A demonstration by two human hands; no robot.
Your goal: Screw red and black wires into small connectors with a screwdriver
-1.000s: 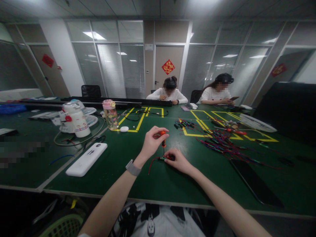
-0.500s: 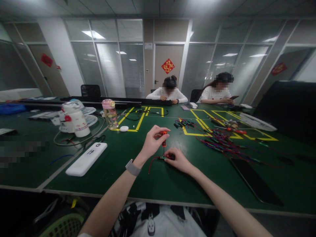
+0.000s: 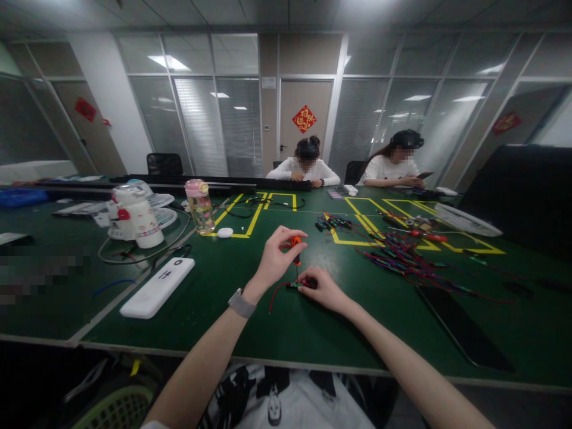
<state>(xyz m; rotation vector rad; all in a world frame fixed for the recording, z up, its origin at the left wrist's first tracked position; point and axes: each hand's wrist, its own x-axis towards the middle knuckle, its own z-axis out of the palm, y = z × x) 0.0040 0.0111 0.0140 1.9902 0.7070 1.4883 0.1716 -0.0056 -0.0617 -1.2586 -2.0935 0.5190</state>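
Observation:
My left hand (image 3: 280, 253) is closed around the orange-and-black handle of a small screwdriver (image 3: 297, 257), held upright with its shaft pointing down. The shaft's tip meets a small green circuit board (image 3: 294, 285) on the green table. My right hand (image 3: 320, 288) pinches the right end of this board and holds it against the tabletop; its fingers partly hide the board. A red wire (image 3: 274, 297) runs from the board's left end and curves toward me.
Right of my hands lies a heap of wired green boards (image 3: 402, 256), with a black phone (image 3: 462, 328) nearer me. On the left are a white power bank (image 3: 157, 289), a pink-lidded bottle (image 3: 199, 208) and a white bottle (image 3: 145, 223). Two people sit across the table.
The screwdriver handle has turned and tilted very slightly in my left hand. Both hands and the board stay in nearly the same place.

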